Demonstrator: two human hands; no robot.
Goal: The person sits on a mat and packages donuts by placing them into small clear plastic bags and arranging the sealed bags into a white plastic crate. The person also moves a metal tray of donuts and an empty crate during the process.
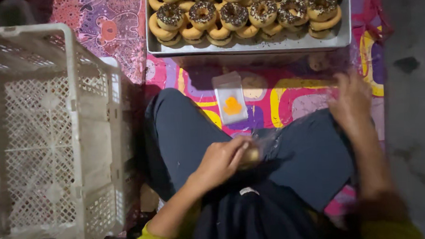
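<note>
The left hand [221, 159] is curled around a doughnut [251, 155], gripping it over the person's lap, well below the metal tray [247, 45] in the picture. A clear plastic wrapper [275, 138], blurred, stretches from that doughnut toward the right hand. The right hand [351, 104] is raised to the lower right of the tray, fingers bent, and is blurred; whether it is pinching the wrapper or hanging loose cannot be told. The tray holds rows of stacked doughnuts [234, 16] topped with dark sprinkles. Just below the tray, on the colourful patterned mat [288, 94], lies a small clear bag [230, 98] with an orange print. A white plastic crate [51, 136] with lattice walls stands to the lower left of the tray, beside the person's knee.
</note>
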